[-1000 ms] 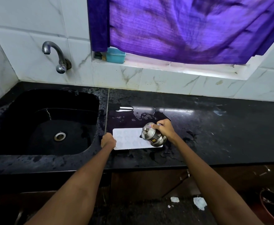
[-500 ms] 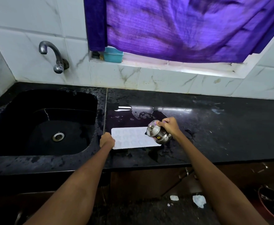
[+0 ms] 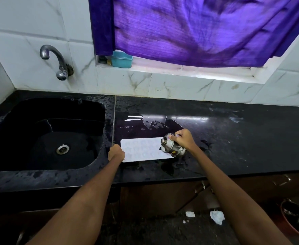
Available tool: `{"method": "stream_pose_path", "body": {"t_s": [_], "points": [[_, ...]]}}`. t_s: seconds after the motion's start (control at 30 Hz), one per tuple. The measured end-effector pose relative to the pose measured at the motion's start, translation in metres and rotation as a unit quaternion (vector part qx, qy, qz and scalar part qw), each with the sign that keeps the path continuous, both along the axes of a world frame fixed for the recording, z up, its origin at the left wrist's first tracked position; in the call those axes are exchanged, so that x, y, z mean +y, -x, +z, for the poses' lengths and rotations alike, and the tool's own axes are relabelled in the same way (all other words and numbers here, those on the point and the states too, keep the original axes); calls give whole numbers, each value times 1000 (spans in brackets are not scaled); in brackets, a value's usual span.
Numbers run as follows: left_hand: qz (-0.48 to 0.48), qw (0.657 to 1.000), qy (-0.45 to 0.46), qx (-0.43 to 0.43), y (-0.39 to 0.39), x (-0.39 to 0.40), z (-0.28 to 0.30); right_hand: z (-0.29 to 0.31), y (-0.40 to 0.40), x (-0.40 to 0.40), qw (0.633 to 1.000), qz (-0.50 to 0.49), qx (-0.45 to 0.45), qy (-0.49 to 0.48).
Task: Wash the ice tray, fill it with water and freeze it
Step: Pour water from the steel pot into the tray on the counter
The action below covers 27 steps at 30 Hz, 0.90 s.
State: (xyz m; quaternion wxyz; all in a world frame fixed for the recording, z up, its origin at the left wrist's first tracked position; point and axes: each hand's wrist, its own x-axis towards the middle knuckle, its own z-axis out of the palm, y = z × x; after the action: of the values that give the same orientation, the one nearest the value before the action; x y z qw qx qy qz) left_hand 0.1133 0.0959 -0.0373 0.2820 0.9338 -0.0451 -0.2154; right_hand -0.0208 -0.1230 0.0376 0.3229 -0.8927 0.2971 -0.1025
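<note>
The black stone countertop runs the width of the view, wet in patches, with the sink sunk into its left end and the tap on the tiled wall above it. A purple curtain hangs over the window ledge, where a teal box sits.

The white ice tray lies flat on the countertop near its front edge, just right of the sink. The left hand is curled over the tray's left end, gripping it steady. The right hand is wrapped around a small steel pot, tipped with its mouth toward the tray's right end — whether water is leaving it cannot be made out.

By my reading this is the filling step: the tray looks washed, and water is being poured into its cells from the pot. How full the cells are is too pale to tell. The next move calls for working the pour along the tray evenly, then lifting it level with both hands — a shallow, full tray will spill at any tilt on the way to the freezer.
</note>
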Motion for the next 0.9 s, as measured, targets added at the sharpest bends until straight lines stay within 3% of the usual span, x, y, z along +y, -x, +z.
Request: {"method": "stream_pose_path", "body": {"t_s": [0.73,0.9], "points": [[-6,1000,-8,-3,2,-1,-1,0,-1,1,1000,12,-25,12],[-5,1000,-6,-4,1,-2,-1,-2,0,-3,998,-13,-51,-34]]}}
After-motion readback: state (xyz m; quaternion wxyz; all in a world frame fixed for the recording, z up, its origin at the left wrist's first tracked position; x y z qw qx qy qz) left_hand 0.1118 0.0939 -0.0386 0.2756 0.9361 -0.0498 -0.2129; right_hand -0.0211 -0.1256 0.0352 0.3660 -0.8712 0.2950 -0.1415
